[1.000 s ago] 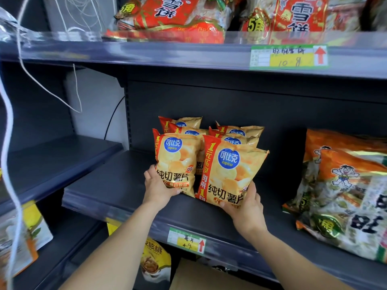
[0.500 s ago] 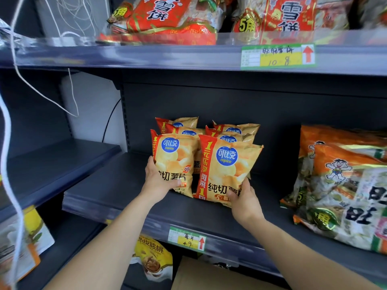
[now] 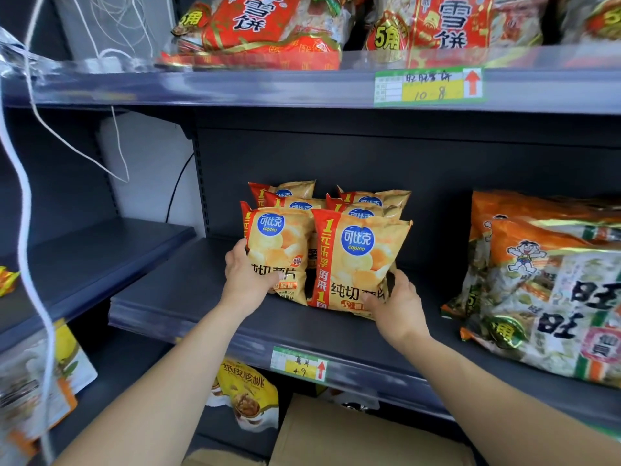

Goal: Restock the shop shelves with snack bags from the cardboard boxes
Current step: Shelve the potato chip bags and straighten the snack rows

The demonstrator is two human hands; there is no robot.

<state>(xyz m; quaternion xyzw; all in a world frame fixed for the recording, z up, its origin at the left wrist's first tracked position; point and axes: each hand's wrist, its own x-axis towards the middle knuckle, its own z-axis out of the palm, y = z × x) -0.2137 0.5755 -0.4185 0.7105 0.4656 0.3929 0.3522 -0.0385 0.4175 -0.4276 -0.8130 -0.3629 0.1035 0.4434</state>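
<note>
Two rows of yellow chip bags with blue round logos stand upright on the middle dark shelf (image 3: 188, 307). My left hand (image 3: 247, 275) grips the lower left of the front left chip bag (image 3: 280, 243). My right hand (image 3: 396, 299) holds the bottom right corner of the front right chip bag (image 3: 359, 260). More chip bags (image 3: 369, 203) of the same kind stand behind them, mostly hidden. A cardboard box (image 3: 353, 435) shows below the shelf, its contents out of sight.
Large orange rice-cracker bags (image 3: 544, 284) lie at the shelf's right. Red snack bags (image 3: 268, 25) fill the top shelf (image 3: 235, 89). A walnut bag (image 3: 247, 395) sits below. White cords (image 3: 27, 203) hang at the left. A price tag (image 3: 299, 364) marks the shelf edge.
Both hands pushed the two front chip bags slightly back and upright against the rows behind; my right hand slid to the bag's lower right corner.
</note>
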